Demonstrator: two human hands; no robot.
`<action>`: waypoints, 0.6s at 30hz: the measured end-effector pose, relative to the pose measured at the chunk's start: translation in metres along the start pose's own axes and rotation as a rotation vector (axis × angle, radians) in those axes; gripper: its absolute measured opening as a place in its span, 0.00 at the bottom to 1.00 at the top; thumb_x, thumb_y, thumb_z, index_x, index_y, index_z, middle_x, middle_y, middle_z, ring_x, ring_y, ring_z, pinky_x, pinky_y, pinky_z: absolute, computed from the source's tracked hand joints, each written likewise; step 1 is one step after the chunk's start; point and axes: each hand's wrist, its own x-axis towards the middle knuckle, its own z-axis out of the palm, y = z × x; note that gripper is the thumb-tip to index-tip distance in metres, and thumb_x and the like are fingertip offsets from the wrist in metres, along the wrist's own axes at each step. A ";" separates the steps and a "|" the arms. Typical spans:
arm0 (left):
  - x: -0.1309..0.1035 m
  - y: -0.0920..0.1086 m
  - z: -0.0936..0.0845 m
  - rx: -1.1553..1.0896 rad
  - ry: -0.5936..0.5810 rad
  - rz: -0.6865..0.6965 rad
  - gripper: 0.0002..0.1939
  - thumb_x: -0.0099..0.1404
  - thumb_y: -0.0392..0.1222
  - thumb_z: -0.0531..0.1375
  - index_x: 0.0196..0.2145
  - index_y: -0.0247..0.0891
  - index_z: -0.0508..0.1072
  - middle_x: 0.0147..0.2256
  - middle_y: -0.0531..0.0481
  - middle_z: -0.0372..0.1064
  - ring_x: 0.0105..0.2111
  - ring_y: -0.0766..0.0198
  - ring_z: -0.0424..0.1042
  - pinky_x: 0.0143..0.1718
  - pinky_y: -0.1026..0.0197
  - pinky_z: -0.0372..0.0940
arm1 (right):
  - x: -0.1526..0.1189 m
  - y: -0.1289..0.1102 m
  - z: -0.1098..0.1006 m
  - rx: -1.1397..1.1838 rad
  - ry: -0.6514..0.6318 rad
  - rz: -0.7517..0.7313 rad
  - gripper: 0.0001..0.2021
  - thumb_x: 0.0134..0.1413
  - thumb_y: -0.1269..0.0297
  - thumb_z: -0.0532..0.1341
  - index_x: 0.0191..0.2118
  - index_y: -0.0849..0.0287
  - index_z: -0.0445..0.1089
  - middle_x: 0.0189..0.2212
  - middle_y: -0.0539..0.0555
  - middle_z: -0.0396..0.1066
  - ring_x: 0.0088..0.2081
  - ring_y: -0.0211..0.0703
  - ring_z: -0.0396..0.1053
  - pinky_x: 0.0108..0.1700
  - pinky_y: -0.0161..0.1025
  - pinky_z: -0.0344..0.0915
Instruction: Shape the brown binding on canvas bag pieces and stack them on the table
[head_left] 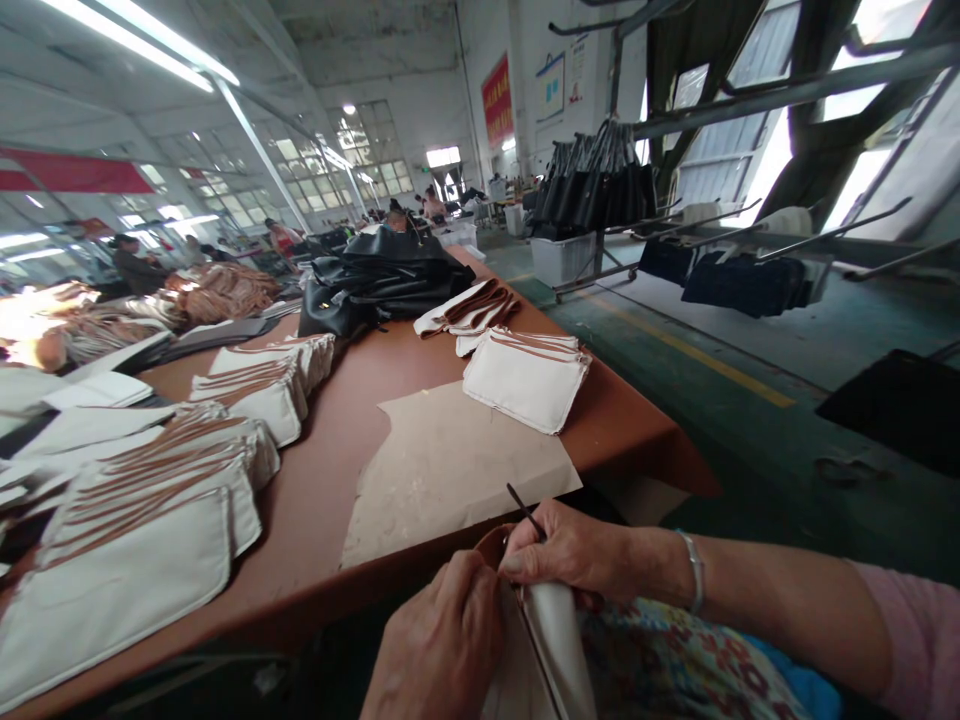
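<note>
Low in the head view, my left hand (442, 635) is closed on the near edge of a cream piece with brown edging (559, 640), which looks like a pouch or bag part. My right hand (566, 545) grips the same piece from the right, thumb and finger pinched together. From that pinch a thin dark stick-like tool (523, 507) points up and left; its lower end is hidden. Between the two hands a brown flap (491, 545) shows. Both hands are over the lap, just in front of the table edge.
The brown-covered table (360, 400) carries a sheet of tan paper (457, 470). On it stand a stack of cream pouches (525, 375), long rows of cream pieces (150, 560) at left and a black leather-like heap (382, 275). Black bags (592, 190) hang on a metal rack at right.
</note>
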 end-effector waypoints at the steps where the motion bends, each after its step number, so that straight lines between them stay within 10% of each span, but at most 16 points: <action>1: 0.000 0.002 0.002 0.011 0.004 -0.001 0.11 0.65 0.28 0.49 0.34 0.37 0.69 0.31 0.47 0.70 0.26 0.62 0.74 0.26 0.64 0.71 | 0.000 0.001 0.000 0.008 -0.001 -0.013 0.22 0.51 0.47 0.65 0.25 0.64 0.68 0.13 0.42 0.57 0.10 0.27 0.51 0.10 0.26 0.49; 10: -0.015 -0.004 0.009 0.099 0.295 0.234 0.14 0.68 0.28 0.46 0.42 0.33 0.70 0.38 0.42 0.72 0.38 0.60 0.75 0.38 0.62 0.73 | -0.001 0.002 -0.017 -0.112 -0.102 0.057 0.18 0.49 0.53 0.66 0.39 0.64 0.75 0.17 0.44 0.64 0.12 0.27 0.54 0.12 0.25 0.52; 18: -0.012 0.000 0.003 -0.535 0.075 -0.059 0.09 0.69 0.33 0.50 0.44 0.38 0.66 0.40 0.45 0.68 0.38 0.64 0.72 0.38 0.67 0.70 | 0.002 0.006 -0.013 -0.309 -0.053 -0.245 0.06 0.49 0.68 0.62 0.31 0.68 0.73 0.23 0.47 0.66 0.25 0.30 0.58 0.28 0.27 0.57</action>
